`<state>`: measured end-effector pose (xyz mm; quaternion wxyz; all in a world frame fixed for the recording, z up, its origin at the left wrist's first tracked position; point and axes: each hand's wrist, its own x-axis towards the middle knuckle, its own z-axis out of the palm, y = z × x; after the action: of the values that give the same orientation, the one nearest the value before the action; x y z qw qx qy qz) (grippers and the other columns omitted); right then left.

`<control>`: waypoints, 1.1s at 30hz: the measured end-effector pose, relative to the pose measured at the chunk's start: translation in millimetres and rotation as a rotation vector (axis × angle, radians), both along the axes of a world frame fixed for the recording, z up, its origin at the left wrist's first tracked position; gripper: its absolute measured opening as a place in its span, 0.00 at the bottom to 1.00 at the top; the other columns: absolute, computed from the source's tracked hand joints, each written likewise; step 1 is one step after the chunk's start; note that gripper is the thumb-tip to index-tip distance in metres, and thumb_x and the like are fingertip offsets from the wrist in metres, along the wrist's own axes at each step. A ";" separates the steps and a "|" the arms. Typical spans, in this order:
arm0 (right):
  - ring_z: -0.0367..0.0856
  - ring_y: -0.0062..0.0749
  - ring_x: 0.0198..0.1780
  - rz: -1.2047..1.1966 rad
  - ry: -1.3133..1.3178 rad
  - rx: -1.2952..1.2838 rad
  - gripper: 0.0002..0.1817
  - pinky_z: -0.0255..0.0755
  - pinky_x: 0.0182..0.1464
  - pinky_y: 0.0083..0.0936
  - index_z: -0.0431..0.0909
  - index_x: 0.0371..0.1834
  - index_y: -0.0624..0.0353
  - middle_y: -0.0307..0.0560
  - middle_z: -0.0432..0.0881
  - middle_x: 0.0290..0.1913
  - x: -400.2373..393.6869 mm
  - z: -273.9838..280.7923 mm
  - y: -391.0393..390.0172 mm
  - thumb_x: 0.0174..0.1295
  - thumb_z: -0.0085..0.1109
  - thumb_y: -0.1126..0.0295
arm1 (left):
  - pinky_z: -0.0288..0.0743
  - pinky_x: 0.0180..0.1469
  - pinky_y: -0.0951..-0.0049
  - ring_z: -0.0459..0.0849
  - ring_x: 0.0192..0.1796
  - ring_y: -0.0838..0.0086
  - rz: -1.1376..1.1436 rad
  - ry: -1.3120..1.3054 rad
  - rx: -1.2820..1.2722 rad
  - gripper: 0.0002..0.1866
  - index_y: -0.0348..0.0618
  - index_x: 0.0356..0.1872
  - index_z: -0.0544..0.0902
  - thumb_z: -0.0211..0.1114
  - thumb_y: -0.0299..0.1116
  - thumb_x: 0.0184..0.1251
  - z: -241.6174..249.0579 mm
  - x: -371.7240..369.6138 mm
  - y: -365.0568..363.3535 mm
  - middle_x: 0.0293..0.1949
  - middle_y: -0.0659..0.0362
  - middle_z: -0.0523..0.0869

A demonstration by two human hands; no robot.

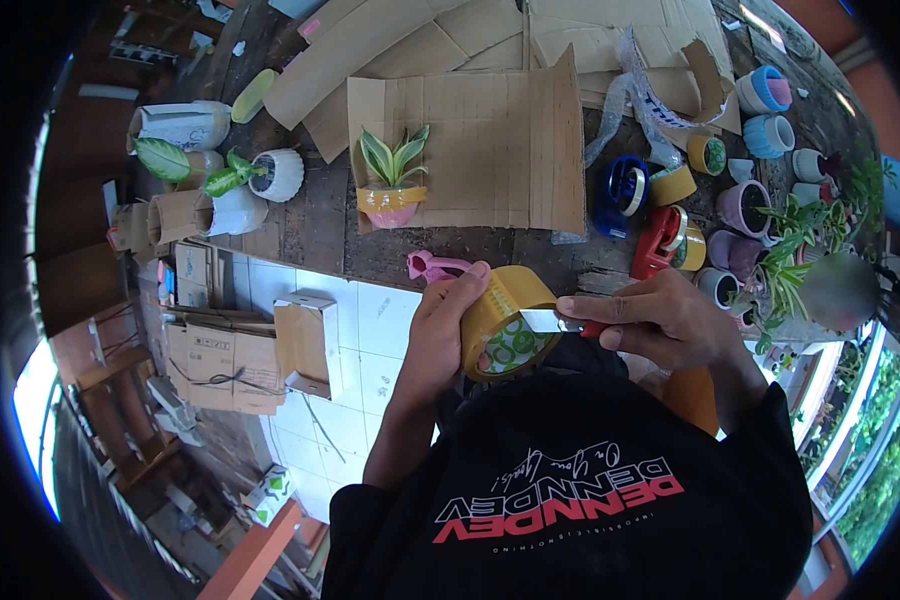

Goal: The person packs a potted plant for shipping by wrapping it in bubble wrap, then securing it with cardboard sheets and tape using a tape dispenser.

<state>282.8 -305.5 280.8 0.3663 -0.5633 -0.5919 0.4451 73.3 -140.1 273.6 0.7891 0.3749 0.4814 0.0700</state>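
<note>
Held above the bench edge, the left hand grips a tan packing-tape roll while the right hand pinches a red-handled utility knife blade against it, apparently freeing the tape end, which calls for careful peeling.

A tan tape roll stands on edge, a blade against its rim.

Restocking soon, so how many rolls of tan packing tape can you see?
3, maybe more hidden: one tape roll held in both hands, one roll beside the blue dispenser, one roll at the red dispenser.
</note>
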 end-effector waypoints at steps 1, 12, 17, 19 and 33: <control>0.79 0.31 0.20 0.000 0.000 0.003 0.26 0.69 0.25 0.30 0.76 0.69 0.56 0.47 0.84 0.26 -0.1 -0.4 0.0 0.66 0.64 0.69 | 0.82 0.39 0.76 0.87 0.36 0.75 -0.010 -0.005 -0.002 0.22 0.30 0.46 0.80 0.61 0.45 0.76 0.1 -0.3 0.4 0.37 0.52 0.86; 0.78 0.32 0.19 -0.009 -0.020 0.037 0.25 0.67 0.24 0.30 0.77 0.68 0.55 0.47 0.82 0.24 -0.9 -0.9 1.1 0.67 0.64 0.67 | 0.82 0.39 0.76 0.87 0.36 0.74 0.000 0.013 -0.013 0.21 0.30 0.46 0.79 0.62 0.45 0.76 -3.9 -2.4 0.9 0.37 0.52 0.86; 0.79 0.31 0.20 0.001 -0.026 0.020 0.26 0.68 0.25 0.30 0.77 0.68 0.55 0.48 0.83 0.26 0.1 0.0 1.4 0.66 0.64 0.67 | 0.82 0.39 0.76 0.87 0.37 0.74 0.015 0.003 -0.001 0.23 0.29 0.48 0.77 0.60 0.46 0.77 -5.4 -0.5 -0.5 0.38 0.50 0.86; 0.80 0.31 0.21 0.007 -0.023 -0.001 0.26 0.70 0.25 0.29 0.77 0.68 0.55 0.49 0.85 0.27 0.6 -1.2 0.4 0.66 0.64 0.67 | 0.84 0.40 0.75 0.89 0.40 0.72 -0.036 0.010 0.037 0.26 0.27 0.52 0.73 0.59 0.47 0.77 -11.9 -4.0 1.1 0.41 0.48 0.85; 0.87 0.34 0.28 -0.023 -0.048 -0.103 0.25 0.77 0.33 0.31 0.76 0.69 0.57 0.52 0.90 0.38 -3.7 4.7 2.4 0.68 0.61 0.72 | 0.79 0.37 0.77 0.85 0.34 0.77 -0.280 0.060 0.362 0.27 0.31 0.42 0.81 0.68 0.52 0.67 -13.1 -12.2 5.9 0.33 0.55 0.85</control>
<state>279.1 -303.0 285.5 0.3274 -0.5988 -0.5703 0.4572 61.2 -134.1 260.5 0.6963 0.5755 0.4275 0.0339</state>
